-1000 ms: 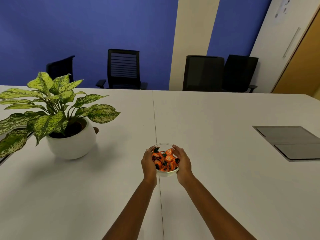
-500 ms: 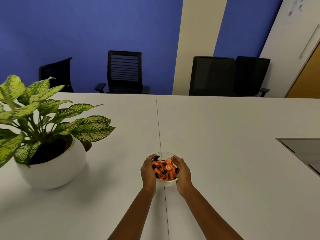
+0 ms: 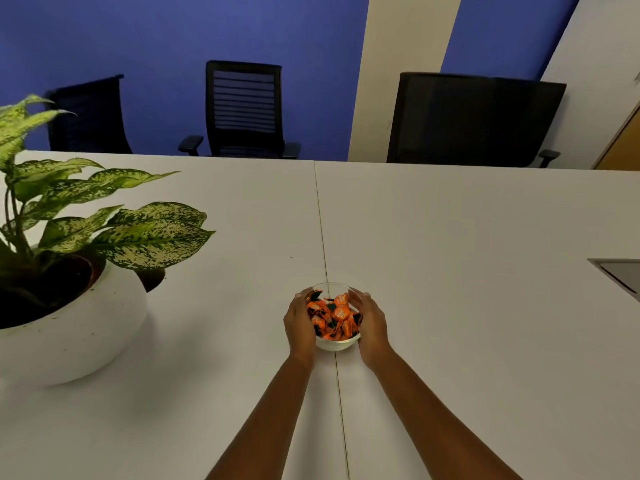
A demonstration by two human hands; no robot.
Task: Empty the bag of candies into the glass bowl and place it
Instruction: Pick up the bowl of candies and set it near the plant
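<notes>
Placing step: your left hand (image 3: pixel 300 323) and right hand (image 3: pixel 372 323) cup the glass bowl (image 3: pixel 337 344), filled with orange candies (image 3: pixel 333 316), lower centre of frame on the bench (image 3: pixel 450 271) seam; each grip grasps its wall; next, judge it settled, then release evenly

White tabletop (image 3: pixel 450 237), two slabs butted along a seam running front to back. Glass bowl (image 3: pixel 337 344) of orange candies (image 3: pixel 334 315) sits right on the seam, near edge. White plant pot (image 3: pixel 69 327) stands at far left, well apart from bowl. Grey inset panel (image 3: pixel 620 275) at right edge.
</notes>
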